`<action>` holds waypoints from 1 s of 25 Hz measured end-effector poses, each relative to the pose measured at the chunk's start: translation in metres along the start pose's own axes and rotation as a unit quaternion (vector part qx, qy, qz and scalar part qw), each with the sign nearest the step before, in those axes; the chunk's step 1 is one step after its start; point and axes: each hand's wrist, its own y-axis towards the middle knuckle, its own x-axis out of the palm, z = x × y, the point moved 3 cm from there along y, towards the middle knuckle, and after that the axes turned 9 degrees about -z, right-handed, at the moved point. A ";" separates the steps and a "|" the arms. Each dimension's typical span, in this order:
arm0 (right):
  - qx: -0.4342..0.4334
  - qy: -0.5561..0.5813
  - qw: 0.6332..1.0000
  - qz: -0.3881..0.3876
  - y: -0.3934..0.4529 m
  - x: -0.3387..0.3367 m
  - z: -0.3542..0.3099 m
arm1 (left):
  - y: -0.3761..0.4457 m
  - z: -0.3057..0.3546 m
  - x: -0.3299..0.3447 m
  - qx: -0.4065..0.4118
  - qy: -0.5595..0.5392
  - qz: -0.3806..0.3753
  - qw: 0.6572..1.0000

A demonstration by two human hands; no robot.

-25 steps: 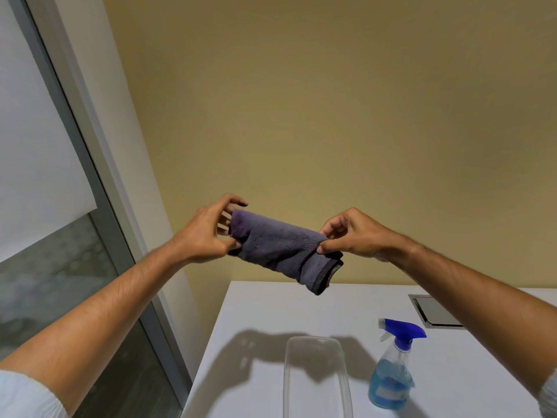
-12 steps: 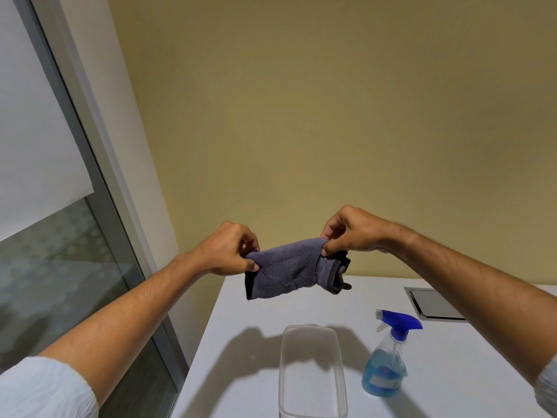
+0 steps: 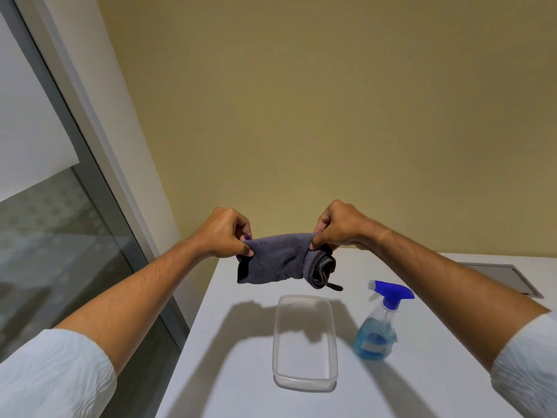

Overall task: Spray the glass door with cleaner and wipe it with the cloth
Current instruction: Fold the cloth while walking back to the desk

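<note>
Both hands, left hand (image 3: 224, 233) and right hand (image 3: 337, 226), have lowered the pinched grey microfibre cloth (image 3: 281, 262) toward the clear tub (image 3: 304, 384) at six o'clock; wiping looks finished.

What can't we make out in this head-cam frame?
Head view only:
- Glass door: cut off by the left and bottom edges; wetness or streaks not discernible.
- Spray bottle label: blurred, unreadable.
- Cloth: its ends are covered by the left hand and right hand; folded, so its full size is hidden.
- Grey panel on the table: partly behind the right forearm; what it is stays unclear.
</note>
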 end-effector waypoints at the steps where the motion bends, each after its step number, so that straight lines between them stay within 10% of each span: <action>1: 0.009 0.006 1.000 0.004 0.002 0.007 0.006 | 0.000 -0.002 0.006 -0.010 0.002 -0.001 1.000; 25: 0.259 0.218 0.928 0.154 0.035 0.152 0.172 | 0.045 -0.032 0.217 -0.250 -0.305 0.015 0.919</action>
